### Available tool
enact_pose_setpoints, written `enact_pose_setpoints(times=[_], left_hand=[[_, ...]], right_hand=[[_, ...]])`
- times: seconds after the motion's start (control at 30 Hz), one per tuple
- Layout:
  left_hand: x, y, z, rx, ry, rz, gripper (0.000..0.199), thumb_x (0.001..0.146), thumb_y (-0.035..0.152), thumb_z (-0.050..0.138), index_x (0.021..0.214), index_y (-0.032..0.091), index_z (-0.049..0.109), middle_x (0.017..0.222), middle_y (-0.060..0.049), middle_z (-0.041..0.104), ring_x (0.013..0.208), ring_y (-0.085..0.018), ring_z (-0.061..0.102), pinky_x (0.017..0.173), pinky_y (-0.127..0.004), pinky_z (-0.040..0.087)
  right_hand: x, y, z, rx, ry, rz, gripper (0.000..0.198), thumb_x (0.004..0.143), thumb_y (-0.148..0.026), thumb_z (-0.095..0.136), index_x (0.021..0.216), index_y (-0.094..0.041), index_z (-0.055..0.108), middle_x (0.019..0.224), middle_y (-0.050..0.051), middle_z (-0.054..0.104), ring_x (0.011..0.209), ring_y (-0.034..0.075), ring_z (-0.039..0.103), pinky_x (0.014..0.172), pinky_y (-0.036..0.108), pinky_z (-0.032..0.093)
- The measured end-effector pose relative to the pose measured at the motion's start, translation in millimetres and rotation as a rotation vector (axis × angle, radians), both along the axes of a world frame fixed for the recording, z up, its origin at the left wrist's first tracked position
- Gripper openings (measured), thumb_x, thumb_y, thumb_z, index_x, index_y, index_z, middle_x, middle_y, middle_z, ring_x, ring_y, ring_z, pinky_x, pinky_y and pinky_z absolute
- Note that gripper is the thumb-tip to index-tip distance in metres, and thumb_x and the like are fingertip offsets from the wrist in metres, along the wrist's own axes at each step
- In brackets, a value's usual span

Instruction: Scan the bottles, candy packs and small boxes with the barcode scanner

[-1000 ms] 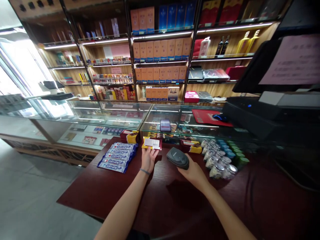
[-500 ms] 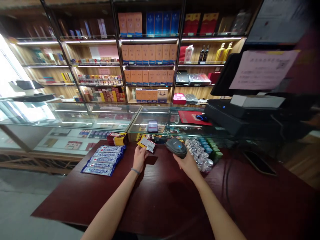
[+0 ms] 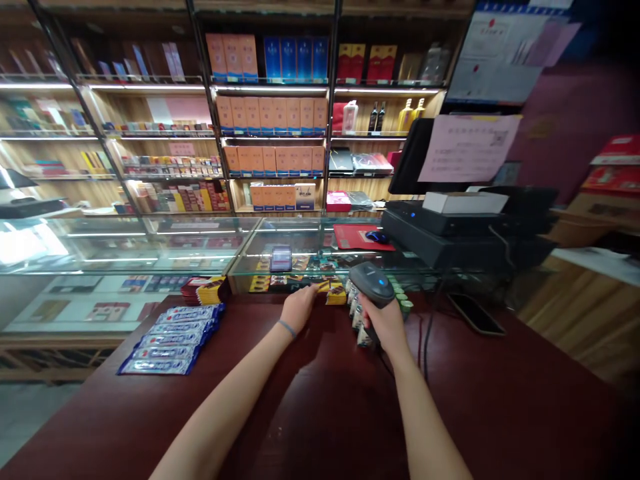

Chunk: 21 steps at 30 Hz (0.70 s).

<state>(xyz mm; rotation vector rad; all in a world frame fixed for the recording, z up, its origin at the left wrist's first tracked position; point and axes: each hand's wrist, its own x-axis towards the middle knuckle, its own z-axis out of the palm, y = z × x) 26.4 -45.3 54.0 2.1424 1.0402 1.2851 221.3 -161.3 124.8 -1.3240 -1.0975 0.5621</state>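
Observation:
My left hand reaches forward over the counter, its fingers closed on the edge of a yellow packet. This packet is at the top of a small stack of yellow-and-brown packets. My right hand is wrapped around the handle of a black barcode scanner, whose blue light shows on top. Under and behind the scanner are rows of small cans, partly hidden. Left of my hands lie several blue-and-white packets, overlapping in a row.
A second stack of red and yellow packets stands by the glass display case. The case runs along the dark red counter. At right are a phone, a cable, and a monitor with a paper on it.
My left hand has carried the yellow packet rightward from in front of the scanner to the small stack. The view has turned to the right. The scanner stays in my right hand.

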Motion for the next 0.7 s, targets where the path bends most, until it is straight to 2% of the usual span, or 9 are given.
enact_pose_setpoints(times=[0.13,0.23,0.3,0.37,0.53,0.7], left_hand=[[26,7,-8.6,0.063,-0.006,-0.169,0.025,0.080,0.011,0.067,0.098,0.027,0.072,0.097,-0.009,0.073,0.094,-0.023,0.069,0.095,-0.032,0.049],[39,14,-19.2,0.209,0.046,-0.163,0.027,0.081,0.009,0.065,0.100,0.027,0.073,0.099,-0.011,0.074,0.095,-0.023,0.069,0.093,-0.032,0.050],[45,18,-24.7,0.351,0.132,-0.126,0.030,0.084,0.010,0.062,0.106,0.027,0.072,0.101,-0.011,0.074,0.095,-0.023,0.069,0.092,-0.032,0.052],[50,21,-27.4,0.427,0.258,-0.086,0.032,0.088,0.011,0.057,0.113,0.026,0.070,0.105,-0.011,0.074,0.099,-0.022,0.068,0.093,-0.033,0.052],[60,25,-26.7,0.352,0.685,-0.005,0.040,0.094,0.013,0.048,0.131,0.022,0.061,0.129,-0.011,0.067,0.121,-0.023,0.059,0.106,-0.038,0.045],[65,27,-26.5,0.310,0.703,0.009,0.042,0.095,0.013,0.045,0.134,0.022,0.059,0.135,-0.013,0.063,0.127,-0.025,0.056,0.111,-0.041,0.041]], right_hand=[[8,-6,8,-0.001,0.078,-0.006,0.034,0.077,-0.052,0.067,0.068,-0.025,0.049,0.046,-0.006,0.049,0.036,0.012,0.043,0.041,0.026,0.038],[13,-9,10,0.009,0.106,-0.024,0.035,0.078,-0.050,0.068,0.065,-0.024,0.050,0.047,-0.005,0.050,0.037,0.012,0.044,0.042,0.026,0.039],[15,-9,11,0.013,0.137,-0.041,0.036,0.077,-0.050,0.070,0.063,-0.023,0.051,0.046,-0.005,0.050,0.037,0.011,0.044,0.040,0.026,0.038],[17,-10,11,0.018,0.150,-0.043,0.037,0.077,-0.051,0.071,0.063,-0.022,0.052,0.045,-0.005,0.050,0.037,0.011,0.044,0.040,0.025,0.038],[18,-11,11,0.023,0.156,-0.030,0.038,0.078,-0.050,0.072,0.062,-0.021,0.052,0.045,-0.004,0.050,0.036,0.010,0.044,0.041,0.024,0.037],[17,-9,9,0.021,0.148,-0.028,0.035,0.080,-0.046,0.069,0.063,-0.022,0.051,0.045,-0.004,0.051,0.036,0.010,0.044,0.041,0.025,0.038]])
